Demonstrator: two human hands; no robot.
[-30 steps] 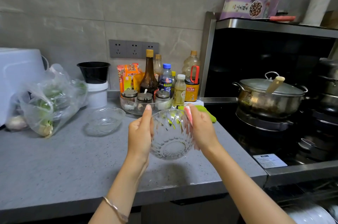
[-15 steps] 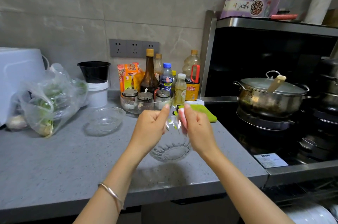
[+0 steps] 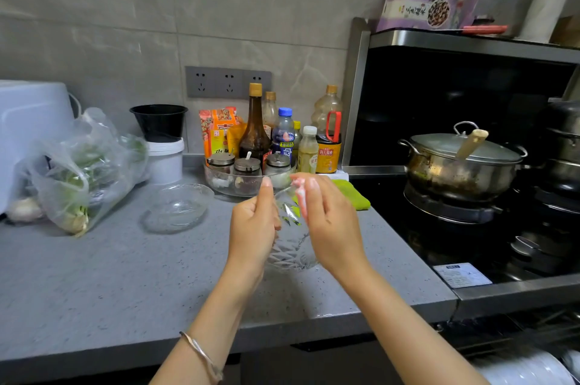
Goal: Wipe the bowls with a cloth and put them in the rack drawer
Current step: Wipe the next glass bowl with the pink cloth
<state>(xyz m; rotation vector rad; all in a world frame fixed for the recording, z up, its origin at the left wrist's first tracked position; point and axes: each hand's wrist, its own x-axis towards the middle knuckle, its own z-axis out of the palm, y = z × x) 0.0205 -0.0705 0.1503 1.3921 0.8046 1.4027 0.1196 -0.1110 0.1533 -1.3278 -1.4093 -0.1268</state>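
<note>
Clasps the cut-glass bowl (image 3: 290,246) on its side between left hand (image 3: 252,227) and right hand (image 3: 329,227), aloft over the worktop (image 3: 125,274) near its front edge, with what looks like a pinkish cloth (image 3: 299,196) pinched against the rim by the right fingers. Could slip from such a light two-sided hold, if the glass is slick, and crack on the worktop. Farther back, could clip the shallow glass dish (image 3: 177,207) toward the rear left if swung that way.

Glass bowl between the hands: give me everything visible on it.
The bowl is clear cut glass with a faceted leaf pattern, rounded at the base, seemingly empty. It is held over the grey counter: the left hand grips its left side, the right hand its right rim, with a pink-white scrap at the fingertips. Hands hide most of it; tilt unclear.
</note>
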